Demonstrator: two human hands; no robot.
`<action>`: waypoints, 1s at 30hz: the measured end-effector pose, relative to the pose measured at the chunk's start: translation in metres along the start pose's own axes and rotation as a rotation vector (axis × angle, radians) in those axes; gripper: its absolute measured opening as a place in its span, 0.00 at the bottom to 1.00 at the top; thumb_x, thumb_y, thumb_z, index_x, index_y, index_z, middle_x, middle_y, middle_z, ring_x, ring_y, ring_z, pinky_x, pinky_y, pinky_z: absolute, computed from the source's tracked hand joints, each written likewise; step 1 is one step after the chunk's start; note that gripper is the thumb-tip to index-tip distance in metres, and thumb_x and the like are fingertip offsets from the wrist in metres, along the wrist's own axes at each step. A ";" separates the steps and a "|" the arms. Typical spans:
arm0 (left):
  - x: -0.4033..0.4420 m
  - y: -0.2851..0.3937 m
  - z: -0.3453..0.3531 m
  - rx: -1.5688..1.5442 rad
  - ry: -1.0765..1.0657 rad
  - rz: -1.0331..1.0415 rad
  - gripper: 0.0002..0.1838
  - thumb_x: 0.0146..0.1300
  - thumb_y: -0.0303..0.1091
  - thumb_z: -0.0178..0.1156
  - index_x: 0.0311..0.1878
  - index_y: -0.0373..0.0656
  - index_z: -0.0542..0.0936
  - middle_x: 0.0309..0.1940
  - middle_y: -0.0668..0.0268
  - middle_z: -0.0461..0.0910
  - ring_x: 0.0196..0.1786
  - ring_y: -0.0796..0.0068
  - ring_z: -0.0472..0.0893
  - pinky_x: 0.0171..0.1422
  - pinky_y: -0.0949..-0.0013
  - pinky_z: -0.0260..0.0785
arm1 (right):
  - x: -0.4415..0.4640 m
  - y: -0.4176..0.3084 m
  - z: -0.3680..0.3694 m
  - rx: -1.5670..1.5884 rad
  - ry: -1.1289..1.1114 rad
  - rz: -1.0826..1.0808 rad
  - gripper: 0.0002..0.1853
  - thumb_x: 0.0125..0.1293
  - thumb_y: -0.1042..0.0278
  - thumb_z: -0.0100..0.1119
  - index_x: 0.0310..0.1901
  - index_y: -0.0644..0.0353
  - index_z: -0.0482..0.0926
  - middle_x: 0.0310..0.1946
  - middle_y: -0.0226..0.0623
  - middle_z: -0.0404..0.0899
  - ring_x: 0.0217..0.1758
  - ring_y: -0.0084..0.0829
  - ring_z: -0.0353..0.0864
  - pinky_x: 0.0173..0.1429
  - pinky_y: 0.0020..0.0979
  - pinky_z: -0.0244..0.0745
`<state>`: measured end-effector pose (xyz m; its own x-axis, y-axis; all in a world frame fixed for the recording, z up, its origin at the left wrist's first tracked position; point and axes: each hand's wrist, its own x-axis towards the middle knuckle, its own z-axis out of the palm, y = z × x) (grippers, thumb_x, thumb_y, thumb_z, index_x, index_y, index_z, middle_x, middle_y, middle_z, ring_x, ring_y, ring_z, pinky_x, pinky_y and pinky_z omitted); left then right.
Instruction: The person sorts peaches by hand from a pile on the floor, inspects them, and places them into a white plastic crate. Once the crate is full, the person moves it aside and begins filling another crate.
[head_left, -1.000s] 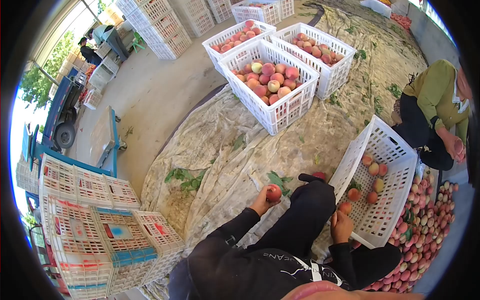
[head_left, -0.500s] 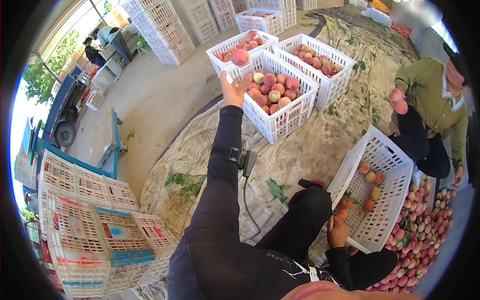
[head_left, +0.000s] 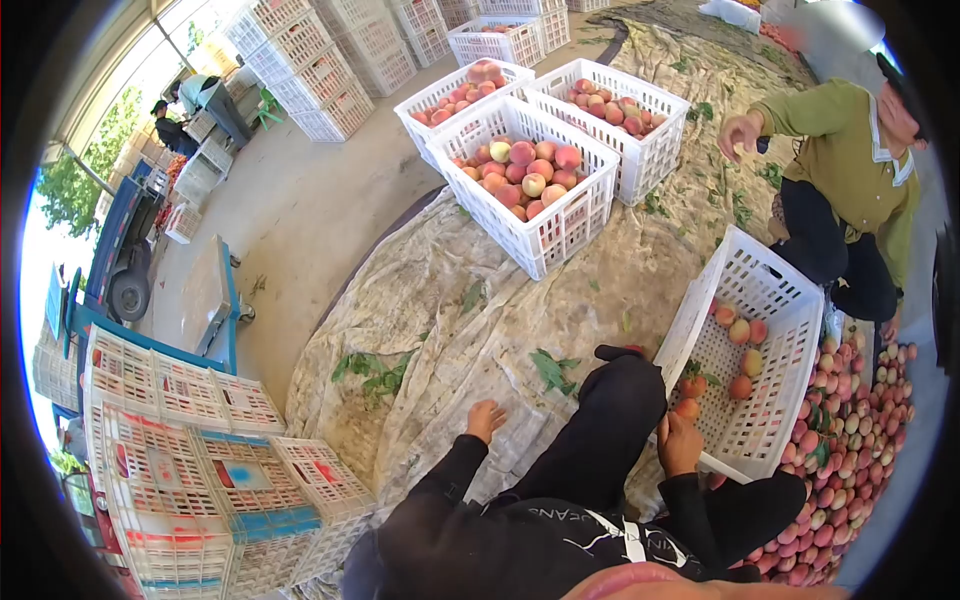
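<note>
An open-sided fruit shed, shown by its roof (head_left: 108, 42), stacked white crates (head_left: 298, 75), heaped peaches (head_left: 843, 455) and a blue vehicle (head_left: 116, 238).

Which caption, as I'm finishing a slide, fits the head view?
Left hand free above a stained tarp, right hand beside a white crate with scattered peaches.

Black sleeves (head_left: 448, 468), white-lettered black top (head_left: 520, 545)

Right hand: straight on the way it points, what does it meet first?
Likely the peach just ahead of the right hand, in the near crate; depth is unclear, so the crate's rim might come first.
</note>
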<state>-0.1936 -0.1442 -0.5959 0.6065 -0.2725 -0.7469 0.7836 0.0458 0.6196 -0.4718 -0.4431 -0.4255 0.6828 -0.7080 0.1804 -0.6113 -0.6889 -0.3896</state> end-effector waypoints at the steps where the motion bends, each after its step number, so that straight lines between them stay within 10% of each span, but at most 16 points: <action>1: -0.008 -0.005 -0.017 0.024 -0.004 -0.011 0.13 0.65 0.35 0.55 0.50 0.42 0.71 0.47 0.61 0.74 0.51 0.57 0.80 0.51 0.55 0.77 | 0.000 -0.001 0.000 0.002 -0.001 0.026 0.12 0.66 0.59 0.52 0.28 0.56 0.76 0.22 0.40 0.77 0.28 0.46 0.77 0.36 0.44 0.67; 12: -0.052 0.098 0.077 0.071 -0.280 0.399 0.12 0.69 0.34 0.54 0.53 0.44 0.72 0.57 0.61 0.75 0.58 0.61 0.75 0.60 0.58 0.68 | -0.002 0.006 -0.004 0.358 0.025 0.149 0.11 0.64 0.57 0.56 0.38 0.54 0.80 0.31 0.40 0.81 0.36 0.45 0.81 0.40 0.43 0.74; 20: -0.188 0.169 0.275 0.265 -0.808 0.705 0.16 0.74 0.40 0.47 0.56 0.41 0.72 0.64 0.59 0.71 0.62 0.65 0.73 0.60 0.64 0.70 | -0.040 -0.007 -0.146 0.941 0.431 0.226 0.10 0.63 0.62 0.58 0.40 0.59 0.81 0.34 0.38 0.81 0.37 0.37 0.81 0.43 0.33 0.74; 25: -0.262 0.117 0.356 0.425 -1.063 0.634 0.21 0.76 0.45 0.42 0.60 0.41 0.72 0.65 0.59 0.71 0.61 0.65 0.74 0.62 0.65 0.69 | -0.125 0.053 -0.214 0.595 0.907 0.094 0.08 0.66 0.73 0.55 0.45 0.62 0.79 0.37 0.31 0.78 0.31 0.21 0.77 0.37 0.24 0.73; 30: -0.281 0.020 0.416 0.843 -1.275 0.488 0.21 0.75 0.46 0.44 0.60 0.39 0.71 0.60 0.59 0.73 0.55 0.66 0.77 0.57 0.67 0.71 | -0.267 0.141 -0.175 0.417 0.826 0.787 0.11 0.65 0.62 0.56 0.43 0.57 0.80 0.37 0.38 0.81 0.38 0.37 0.81 0.43 0.35 0.74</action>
<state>-0.4047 -0.4665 -0.2731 -0.0766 -0.9964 -0.0360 0.0018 -0.0362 0.9993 -0.8108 -0.3784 -0.3705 -0.3703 -0.9011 0.2258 -0.4647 -0.0308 -0.8849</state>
